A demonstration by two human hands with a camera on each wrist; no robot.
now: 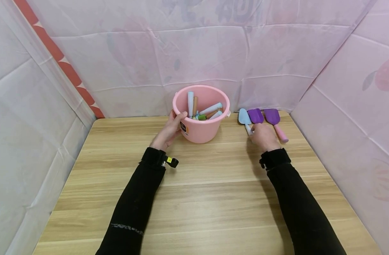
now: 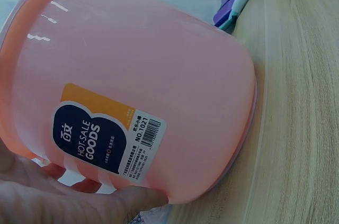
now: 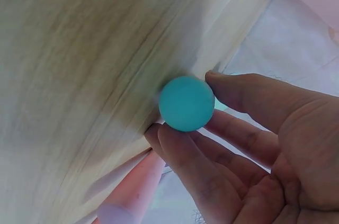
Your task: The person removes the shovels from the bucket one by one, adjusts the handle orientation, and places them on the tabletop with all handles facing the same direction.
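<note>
A pink plastic bucket stands at the back of the wooden table, with several toy tool handles inside. My left hand grips its left side, thumb over the rim; the left wrist view shows the bucket's labelled wall against my fingers. To the right, my right hand pinches the handle of a light blue toy shovel. The right wrist view shows the handle's round end between thumb and fingers. The shovel's blade lies on the table.
Two purple toy shovels lie just right of the blue one, the far one with a pink handle. Pink-white sheeting walls the table at the back and both sides. The table's right edge is close to my right hand.
</note>
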